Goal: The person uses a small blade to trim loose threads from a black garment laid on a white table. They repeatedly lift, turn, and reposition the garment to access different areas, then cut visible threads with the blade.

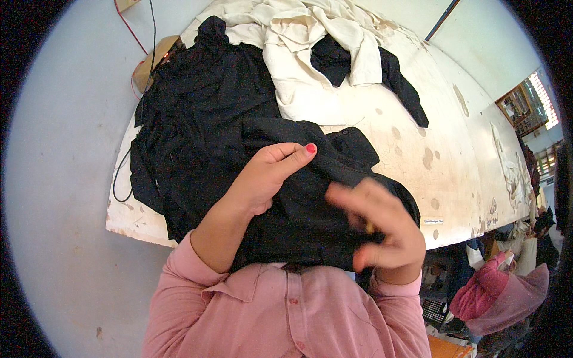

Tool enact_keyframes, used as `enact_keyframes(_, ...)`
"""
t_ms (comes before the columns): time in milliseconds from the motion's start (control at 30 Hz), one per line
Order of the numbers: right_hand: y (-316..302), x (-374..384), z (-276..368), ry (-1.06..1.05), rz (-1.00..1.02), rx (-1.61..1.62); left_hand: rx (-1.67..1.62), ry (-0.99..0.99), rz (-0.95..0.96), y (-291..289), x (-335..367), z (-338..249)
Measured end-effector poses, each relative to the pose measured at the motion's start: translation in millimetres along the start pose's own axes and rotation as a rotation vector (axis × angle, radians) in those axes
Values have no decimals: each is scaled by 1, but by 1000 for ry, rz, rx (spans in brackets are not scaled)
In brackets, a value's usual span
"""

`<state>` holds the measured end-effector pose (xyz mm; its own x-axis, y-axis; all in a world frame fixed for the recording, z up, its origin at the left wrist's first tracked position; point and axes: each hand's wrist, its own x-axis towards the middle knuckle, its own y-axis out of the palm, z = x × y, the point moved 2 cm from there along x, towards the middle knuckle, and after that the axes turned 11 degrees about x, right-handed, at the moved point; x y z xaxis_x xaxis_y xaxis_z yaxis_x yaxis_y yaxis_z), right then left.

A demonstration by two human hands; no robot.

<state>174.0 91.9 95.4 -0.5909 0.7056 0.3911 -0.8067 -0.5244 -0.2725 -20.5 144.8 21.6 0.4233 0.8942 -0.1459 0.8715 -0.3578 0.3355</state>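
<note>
A black cloth garment with a collar-like folded part lies bunched in front of me and hangs toward my lap. My left hand pinches a fold of it between thumb and fingers, the thumb pointing right along the edge. Just to the right, my right hand is over the cloth and smeared by motion. A small yellow spot shows among its fingers, too blurred to name. Whether those fingers grip anything cannot be made out.
More black cloth is heaped at the left of the stained pale table. White garments lie at the far side, with black pieces among them. A box and cables are at the left edge. A person in pink is at the lower right.
</note>
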Motion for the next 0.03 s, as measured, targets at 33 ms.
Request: enact_keyframes(33, 0, 0, 0, 1, 3, 2, -1, 0, -3, 0, -1, 0)
